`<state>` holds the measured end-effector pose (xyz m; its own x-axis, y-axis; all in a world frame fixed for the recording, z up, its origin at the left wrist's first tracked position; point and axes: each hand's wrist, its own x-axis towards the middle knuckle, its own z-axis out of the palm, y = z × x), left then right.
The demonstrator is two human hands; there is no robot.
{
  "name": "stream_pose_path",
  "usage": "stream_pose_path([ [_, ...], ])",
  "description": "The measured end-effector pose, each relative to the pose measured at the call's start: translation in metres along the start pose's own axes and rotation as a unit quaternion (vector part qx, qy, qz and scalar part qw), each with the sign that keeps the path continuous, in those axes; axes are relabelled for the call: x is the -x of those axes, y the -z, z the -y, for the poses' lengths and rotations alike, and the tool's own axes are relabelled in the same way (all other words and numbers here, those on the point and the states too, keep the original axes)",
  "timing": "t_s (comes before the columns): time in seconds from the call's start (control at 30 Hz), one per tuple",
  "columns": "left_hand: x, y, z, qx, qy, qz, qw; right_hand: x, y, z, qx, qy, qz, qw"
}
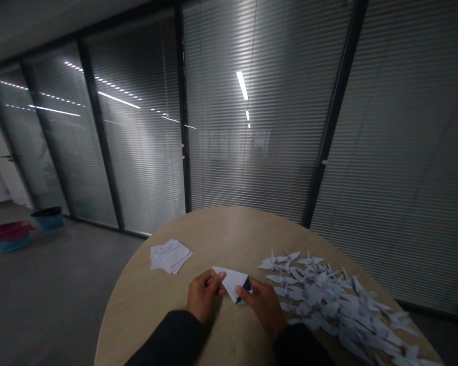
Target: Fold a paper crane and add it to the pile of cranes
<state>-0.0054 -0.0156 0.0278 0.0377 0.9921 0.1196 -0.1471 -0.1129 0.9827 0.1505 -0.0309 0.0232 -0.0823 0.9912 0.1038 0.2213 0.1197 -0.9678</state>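
Between my two hands is a folded sheet of white paper (232, 282) with a dark printed patch near its right corner. My left hand (205, 295) pinches its left edge between thumb and fingers. On the right side, my right hand (262, 301) grips the paper, thumb on top and fingers behind it. A large heap of folded paper cranes (328, 297) covers the table to the right of my right hand. Beyond my left hand lies a small stack of square printed sheets (171, 255). The fingers behind the paper are partly hidden.
The round wooden table (232, 221) stands close to a glass partition with blinds (252, 168). On the floor at the far left are a bin with a red liner (9, 235) and a blue bin with a black liner (49, 218). Some cranes lie near the table's right edge.
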Motion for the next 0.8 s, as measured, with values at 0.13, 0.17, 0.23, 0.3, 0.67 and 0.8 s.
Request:
stream_pose_path([
  [0.13, -0.004, -0.003, 0.008, 0.074, 0.066, 0.057, 0.993, -0.002, 0.002, -0.005, 0.034, -0.015, -0.021, 0.999],
  [0.17, -0.005, -0.003, 0.011, 0.073, 0.072, 0.074, 0.992, -0.002, 0.002, -0.007, 0.029, -0.015, -0.023, 0.999],
  [0.23, -0.006, -0.003, 0.017, 0.065, 0.074, 0.096, 0.99, -0.004, 0.002, -0.008, 0.019, -0.021, -0.023, 0.999],
  [0.3, -0.008, -0.002, 0.021, 0.061, 0.074, 0.101, 0.99, -0.004, 0.002, -0.008, 0.017, -0.028, -0.021, 0.999],
  [0.67, -0.003, 0.005, 0.021, -0.137, -0.01, 0.059, 0.989, -0.003, 0.0, -0.006, 0.036, -0.029, -0.005, 0.999],
  [0.8, -0.002, 0.006, 0.017, -0.181, -0.016, 0.049, 0.982, -0.003, -0.002, -0.01, 0.047, -0.011, -0.004, 0.999],
])
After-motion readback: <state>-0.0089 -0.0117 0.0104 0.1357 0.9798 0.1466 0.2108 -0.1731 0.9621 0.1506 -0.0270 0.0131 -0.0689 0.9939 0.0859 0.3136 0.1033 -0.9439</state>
